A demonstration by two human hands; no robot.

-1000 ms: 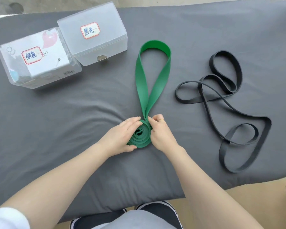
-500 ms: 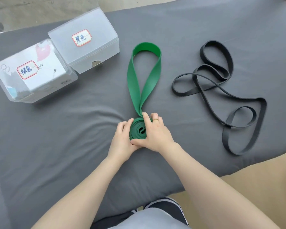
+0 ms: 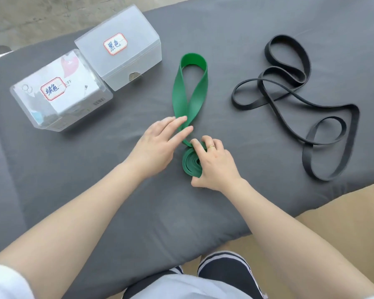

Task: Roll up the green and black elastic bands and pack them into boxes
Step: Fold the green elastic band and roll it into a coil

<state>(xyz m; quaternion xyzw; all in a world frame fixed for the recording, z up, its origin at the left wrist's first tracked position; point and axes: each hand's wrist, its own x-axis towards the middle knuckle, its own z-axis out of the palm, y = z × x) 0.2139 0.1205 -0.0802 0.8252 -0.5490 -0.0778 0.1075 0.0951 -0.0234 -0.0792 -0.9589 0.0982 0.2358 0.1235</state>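
Observation:
The green band [image 3: 190,98] lies on the grey cloth, its near end wound into a flat coil [image 3: 191,165] and its free loop stretching away from me. My right hand [image 3: 216,165] grips the coil, thumb at its near edge and fingers curled over its top. My left hand [image 3: 160,143] has straight fingers laid on the loose strands just beyond the coil. The black band [image 3: 307,108] sprawls unrolled in loose loops at the right. Two translucent boxes stand at the far left, one with a label for green [image 3: 61,91] and one for black [image 3: 121,48], both closed.
The grey cloth [image 3: 95,169] covers a padded table whose near edge runs diagonally at the lower right, with tan floor beyond. My knees and striped shoes show below the table's front edge.
My left hand has left the coil and moved forward onto the loose green strands. My right hand stays on the coil. The free loop is shorter than a second ago.

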